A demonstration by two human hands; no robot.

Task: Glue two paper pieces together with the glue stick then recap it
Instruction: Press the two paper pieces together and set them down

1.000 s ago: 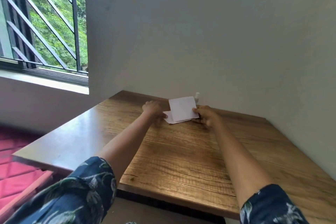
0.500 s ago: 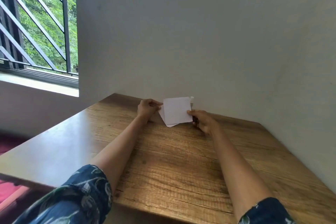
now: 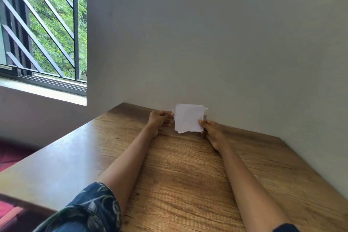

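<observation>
Two white paper pieces (image 3: 188, 117) are held upright together near the far wall, one nearly covering the other, whose corner peeks out at the bottom. My left hand (image 3: 159, 118) pinches their left edge. My right hand (image 3: 209, 128) pinches the lower right corner. Just behind the papers, against the wall, the top of a pale glue stick (image 3: 205, 112) shows; most of it is hidden by the paper.
A wooden table (image 3: 178, 175) stretches from me to the grey wall, which runs along its back and right sides. A barred window (image 3: 43, 24) is at the left, beyond the table's left edge.
Both hands have lifted the papers off the table and brought them upright, one over the other. The view has tilted upward.
</observation>
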